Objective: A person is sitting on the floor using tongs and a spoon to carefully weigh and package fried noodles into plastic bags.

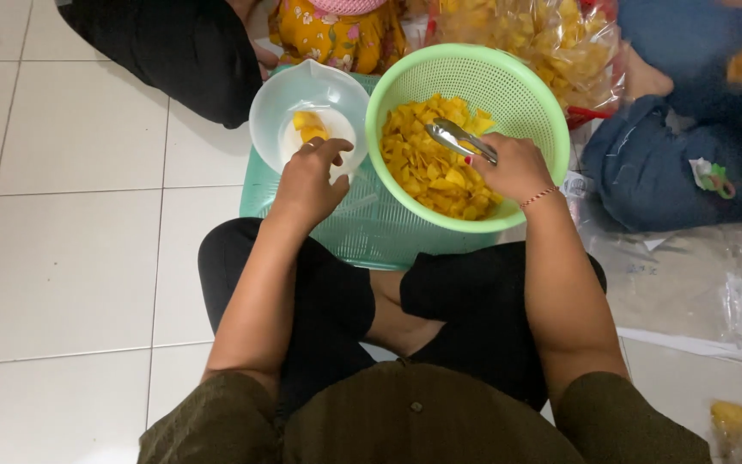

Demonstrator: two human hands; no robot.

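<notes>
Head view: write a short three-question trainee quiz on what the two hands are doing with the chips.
1. True or false: the right hand holds metal tongs over the green basket of yellow chips.
2. What does the left hand touch?
A. the white bowl
B. a knife
C. a cup
3. Fill in: the white bowl and green basket both rest on a pale green ____.

Key: 1 true; 2 A; 3 tray.
</notes>
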